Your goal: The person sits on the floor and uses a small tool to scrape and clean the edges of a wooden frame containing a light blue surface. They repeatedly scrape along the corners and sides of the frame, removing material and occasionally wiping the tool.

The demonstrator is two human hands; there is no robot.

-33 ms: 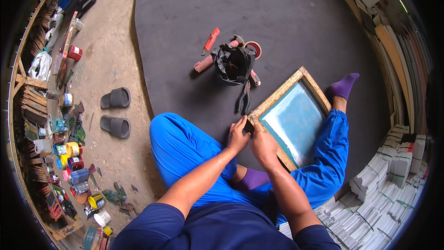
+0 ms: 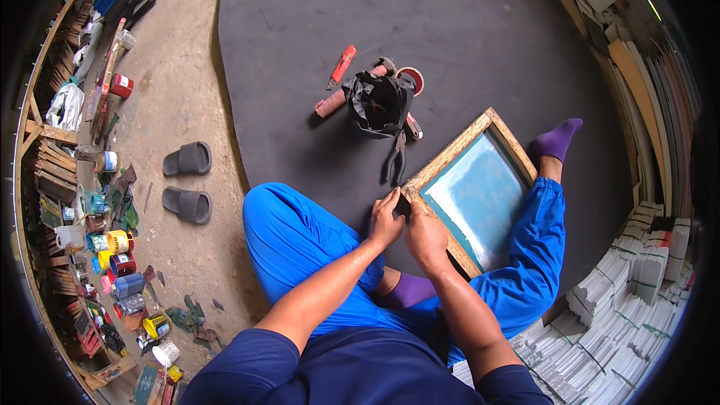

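Right hand (image 2: pixel 427 241) barely shifted, near left hand (image 2: pixel 385 225) at frame (image 2: pixel 450 153) corner; fingers partly hidden, grips' closure, hold unclear.

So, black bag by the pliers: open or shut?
Open: the black bag has its crumpled rim spread, and its dark inside shows from above. Can't tell what, if anything, is in it.

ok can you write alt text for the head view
A seated person's left hand and right hand are at the left corner of a wooden frame around a bluish panel. Beyond, on a dark mat, pliers lie near a black plastic bag; sandals rest on floor to the left.
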